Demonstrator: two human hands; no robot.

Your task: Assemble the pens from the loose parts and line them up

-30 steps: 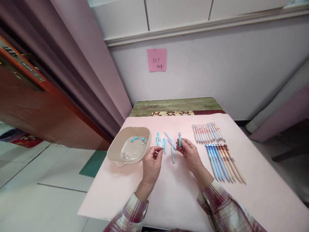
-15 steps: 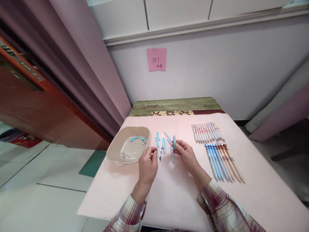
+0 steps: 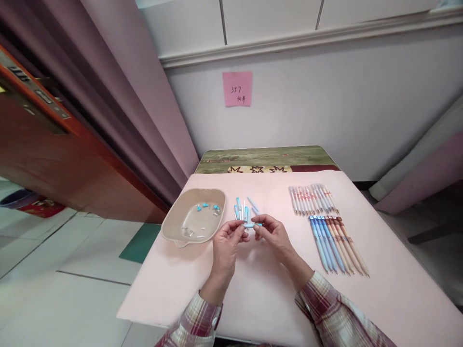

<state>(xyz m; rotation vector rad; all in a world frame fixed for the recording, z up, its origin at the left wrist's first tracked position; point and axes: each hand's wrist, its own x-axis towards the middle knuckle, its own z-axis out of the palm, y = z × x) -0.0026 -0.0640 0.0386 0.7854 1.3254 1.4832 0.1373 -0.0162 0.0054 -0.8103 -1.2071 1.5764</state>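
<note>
Between my two hands a light blue pen barrel (image 3: 252,225) lies nearly level above the pink table cover. My left hand (image 3: 227,238) pinches its left end, while my right hand (image 3: 274,234) is closed on the right end, where a brighter blue part shows. Just beyond my fingers lie blue pen parts (image 3: 238,204) and white refills (image 3: 243,208). Another pale blue barrel (image 3: 252,203) rests slightly to the right of these. My fingers partly hide the nearest pieces.
A beige basin (image 3: 169,226) on the left holds small blue and clear bits. At right, whitish patterned pens (image 3: 313,198) lie in a row, with blue pens (image 3: 323,243) and brown pens (image 3: 345,243) nearer me. An orange-brown door (image 3: 90,159) stands left of the table.
My hands have come together. The left has taken hold of one end of the blue barrel, and the right has moved the upright blue part down to the other end.
</note>
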